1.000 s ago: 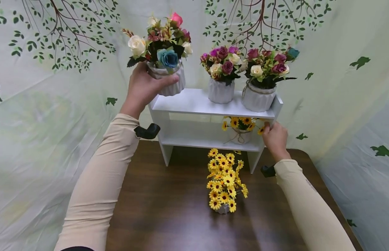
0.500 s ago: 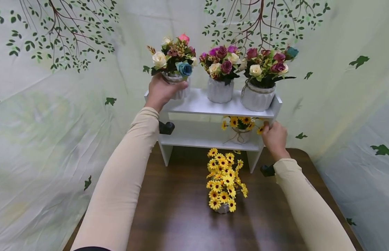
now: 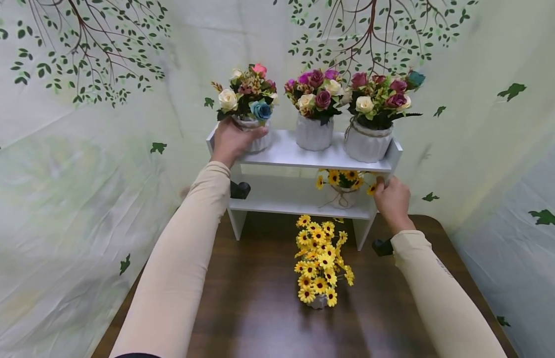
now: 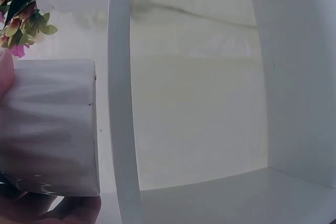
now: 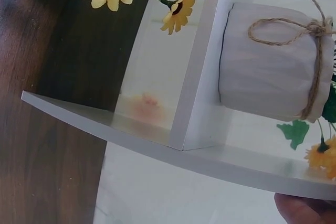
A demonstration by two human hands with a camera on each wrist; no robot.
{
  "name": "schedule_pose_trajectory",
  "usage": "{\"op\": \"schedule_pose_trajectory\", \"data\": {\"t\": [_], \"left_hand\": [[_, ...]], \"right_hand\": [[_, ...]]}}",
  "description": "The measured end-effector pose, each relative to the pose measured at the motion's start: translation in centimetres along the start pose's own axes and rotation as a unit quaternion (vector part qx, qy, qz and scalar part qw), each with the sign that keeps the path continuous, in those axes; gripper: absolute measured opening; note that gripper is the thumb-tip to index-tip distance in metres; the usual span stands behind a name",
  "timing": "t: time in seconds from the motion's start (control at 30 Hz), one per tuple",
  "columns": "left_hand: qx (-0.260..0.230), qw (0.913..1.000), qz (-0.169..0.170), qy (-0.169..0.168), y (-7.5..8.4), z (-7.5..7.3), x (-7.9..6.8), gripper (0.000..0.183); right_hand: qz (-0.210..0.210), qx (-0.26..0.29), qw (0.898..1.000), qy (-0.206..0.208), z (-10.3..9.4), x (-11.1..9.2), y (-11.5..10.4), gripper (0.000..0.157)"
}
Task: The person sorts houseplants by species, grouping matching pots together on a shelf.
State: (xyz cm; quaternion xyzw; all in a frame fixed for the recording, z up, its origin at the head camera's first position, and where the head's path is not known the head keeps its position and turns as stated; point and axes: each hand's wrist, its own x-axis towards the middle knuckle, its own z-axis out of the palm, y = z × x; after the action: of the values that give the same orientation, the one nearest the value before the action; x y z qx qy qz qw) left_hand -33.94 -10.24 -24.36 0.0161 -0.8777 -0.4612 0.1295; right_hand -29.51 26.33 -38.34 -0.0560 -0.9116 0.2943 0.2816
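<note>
My left hand (image 3: pixel 234 141) grips a white ribbed flower pot (image 3: pixel 261 141) around its side, at the left end of the white shelf's top board (image 3: pixel 281 151). Cream, pink and blue artificial roses (image 3: pixel 248 94) fill this pot. In the left wrist view, the pot (image 4: pixel 50 129) stands upright with its base right at the board, and fingers (image 4: pixel 52 211) wrap its side. My right hand (image 3: pixel 393 201) holds the shelf's right side panel (image 3: pixel 395 158), thumb and fingers at its edge. Fingertips (image 5: pixel 302 209) show at that panel in the right wrist view.
Two more white pots of roses (image 3: pixel 314 133) (image 3: pixel 368 141) stand on the top board. A twine-tied pot (image 5: pixel 273 61) of yellow flowers sits on the lower board's right side. Another pot of yellow daisies (image 3: pixel 322 263) stands on the brown table (image 3: pixel 259 298) in front.
My left hand has carried the rose pot right and down, from the air above the shelf's left end to the top board. My right hand stays on the side panel.
</note>
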Motion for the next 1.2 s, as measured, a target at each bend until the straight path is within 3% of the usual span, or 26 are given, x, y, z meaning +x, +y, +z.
{"op": "schedule_pose_trajectory", "data": {"t": [0.27, 0.53, 0.9, 1.0, 1.07, 1.13, 1.2], "left_hand": [[-0.05, 0.9987, 0.004, -0.004, 0.1, 0.9, 0.4, 0.089], [-0.117, 0.993, 0.006, 0.016, -1.3, 2.1, 0.7, 0.095], [-0.075, 0.997, 0.016, 0.01, -1.8, 2.3, 0.4, 0.098], [-0.067, 0.9965, 0.028, 0.042, -2.4, 2.2, -0.5, 0.101], [-0.078, 0.9927, 0.045, 0.079, -2.8, 2.2, -1.6, 0.1], [-0.113, 0.9824, 0.077, 0.127, -3.4, 2.4, -3.2, 0.094], [-0.158, 0.9665, 0.122, 0.162, -4.3, 2.7, -5.2, 0.083]], "right_hand": [[-0.001, 0.005, 1.0, 0.005, 0.0, 0.1, -0.2, 0.036], [-0.009, 0.008, 1.0, -0.006, 0.2, -0.3, -0.2, 0.033], [-0.018, 0.005, 1.0, 0.009, -0.1, 0.0, 0.1, 0.033], [-0.022, 0.005, 1.0, 0.009, -0.2, 0.0, 0.1, 0.033], [-0.021, 0.007, 1.0, 0.012, -0.2, 0.0, 0.1, 0.032], [-0.022, 0.01, 1.0, 0.015, -0.2, 0.1, 0.1, 0.032], [-0.023, 0.012, 1.0, 0.017, -0.2, 0.1, 0.1, 0.033]]}}
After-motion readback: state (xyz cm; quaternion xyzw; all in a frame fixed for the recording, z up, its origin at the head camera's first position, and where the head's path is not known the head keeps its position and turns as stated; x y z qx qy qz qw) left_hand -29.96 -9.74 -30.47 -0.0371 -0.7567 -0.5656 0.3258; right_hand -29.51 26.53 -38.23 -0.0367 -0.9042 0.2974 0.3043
